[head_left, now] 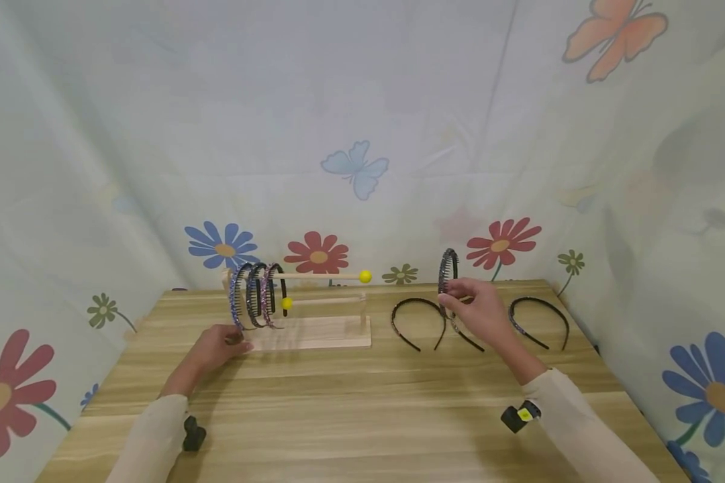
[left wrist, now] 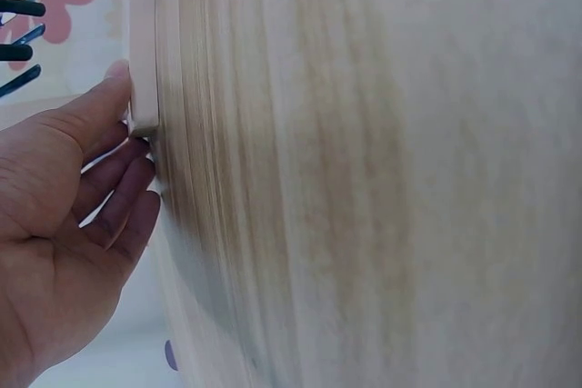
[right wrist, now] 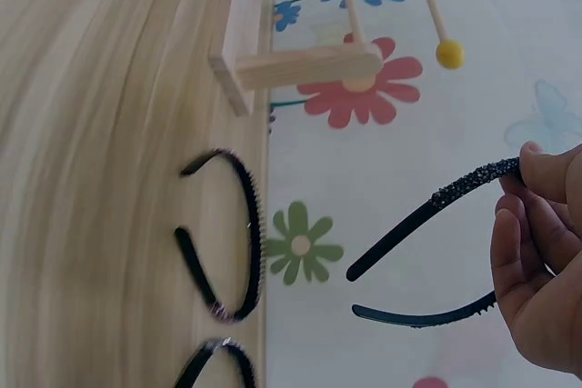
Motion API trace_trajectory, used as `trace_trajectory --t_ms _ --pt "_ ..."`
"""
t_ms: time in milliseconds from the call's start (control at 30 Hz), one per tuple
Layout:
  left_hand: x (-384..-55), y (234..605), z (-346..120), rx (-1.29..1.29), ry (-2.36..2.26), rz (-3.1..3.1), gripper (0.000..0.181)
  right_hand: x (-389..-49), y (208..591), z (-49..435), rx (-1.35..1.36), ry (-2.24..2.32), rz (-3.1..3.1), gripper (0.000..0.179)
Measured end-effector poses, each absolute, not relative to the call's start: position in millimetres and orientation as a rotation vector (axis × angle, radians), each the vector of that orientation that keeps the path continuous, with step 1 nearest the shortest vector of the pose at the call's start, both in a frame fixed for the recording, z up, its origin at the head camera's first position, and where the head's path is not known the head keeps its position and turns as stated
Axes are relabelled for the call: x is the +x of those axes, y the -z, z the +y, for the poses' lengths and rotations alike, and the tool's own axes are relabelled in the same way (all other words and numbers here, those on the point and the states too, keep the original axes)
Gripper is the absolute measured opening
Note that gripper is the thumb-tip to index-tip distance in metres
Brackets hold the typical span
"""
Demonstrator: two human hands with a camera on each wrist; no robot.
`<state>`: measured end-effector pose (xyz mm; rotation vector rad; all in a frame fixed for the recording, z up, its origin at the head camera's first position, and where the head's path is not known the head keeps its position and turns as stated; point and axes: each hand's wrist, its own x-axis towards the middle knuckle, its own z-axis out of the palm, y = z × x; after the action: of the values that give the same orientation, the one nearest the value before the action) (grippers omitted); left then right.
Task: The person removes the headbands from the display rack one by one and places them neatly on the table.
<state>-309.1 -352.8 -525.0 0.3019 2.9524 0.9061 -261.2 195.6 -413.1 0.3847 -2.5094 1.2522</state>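
Note:
My right hand (head_left: 477, 308) pinches a black toothed headband (head_left: 448, 265) with dark glitter and holds it up above the table. In the right wrist view the headband (right wrist: 418, 215) has its two ends toward the rack. My left hand (head_left: 214, 349) holds the left end of the wooden rack's base (head_left: 314, 333); in the left wrist view the thumb lies along the base (left wrist: 143, 52) and the fingers curl by its corner. Blue, dark and pink glittery headbands (head_left: 237, 298) hang on the rack's upper rod (head_left: 320, 276), toward its left end.
Along the table's right side lie a headband (head_left: 406, 305), another headband (head_left: 468, 339) partly hidden by my right hand, and a third headband (head_left: 558, 315). Yellow balls cap the upper rod (head_left: 365, 276) and lower rod (head_left: 286, 303). A flowered curtain (head_left: 356, 221) stands behind the table.

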Motion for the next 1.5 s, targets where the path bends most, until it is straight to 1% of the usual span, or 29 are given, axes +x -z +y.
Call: trace_trajectory --t_ms 333,633,833,1067,1500 --pt "-308 525 -353 0.293 -0.912 2.943 0.027 -253 431 238 0.272 -1.116 -2.584 0.034" --pt "-307 525 -354 0.31 -0.914 2.946 0.032 -243 440 269 0.153 -1.094 -2.62 0.043" --pt "-307 525 -354 0.303 -0.919 2.944 0.031 -238 446 285 0.068 -1.052 -2.635 0.041" --pt "-306 523 -353 0.318 -0.918 2.952 0.03 -235 455 308 0.001 -1.069 -2.661 0.052" --pt "-310 526 -353 0.31 -0.92 2.945 0.03 -218 473 344 -0.119 -1.045 -2.808 0.049"
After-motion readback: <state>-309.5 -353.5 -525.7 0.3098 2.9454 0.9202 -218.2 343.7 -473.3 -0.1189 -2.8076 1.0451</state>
